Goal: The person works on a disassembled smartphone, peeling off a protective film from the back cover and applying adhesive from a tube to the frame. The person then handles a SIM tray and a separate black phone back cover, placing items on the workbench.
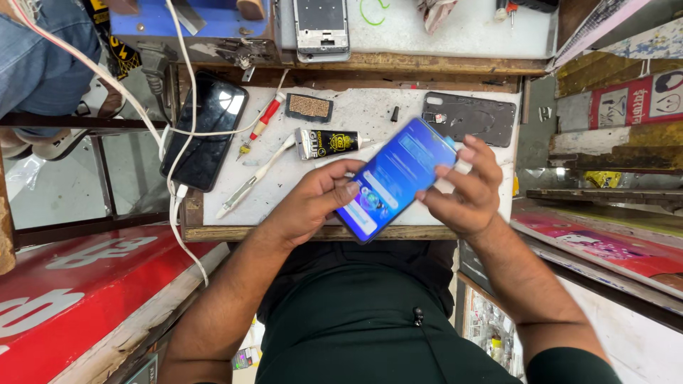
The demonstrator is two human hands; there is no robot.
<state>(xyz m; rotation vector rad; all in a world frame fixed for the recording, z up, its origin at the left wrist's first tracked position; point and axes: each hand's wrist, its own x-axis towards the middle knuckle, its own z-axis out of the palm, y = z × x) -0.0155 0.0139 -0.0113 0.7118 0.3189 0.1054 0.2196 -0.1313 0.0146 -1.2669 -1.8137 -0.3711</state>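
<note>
A smartphone with a lit blue screen is held tilted above the front edge of the small white worktop. My left hand grips its left side, thumb resting on the screen. My right hand holds the right edge, its fingers curled over the glass. Both hands are on the same phone.
On the worktop lie a black glue tube, a red-handled screwdriver, a white tool, a small mesh-topped black part and a dark phone back cover. A black phone with a white cable lies left. A phone frame lies beyond.
</note>
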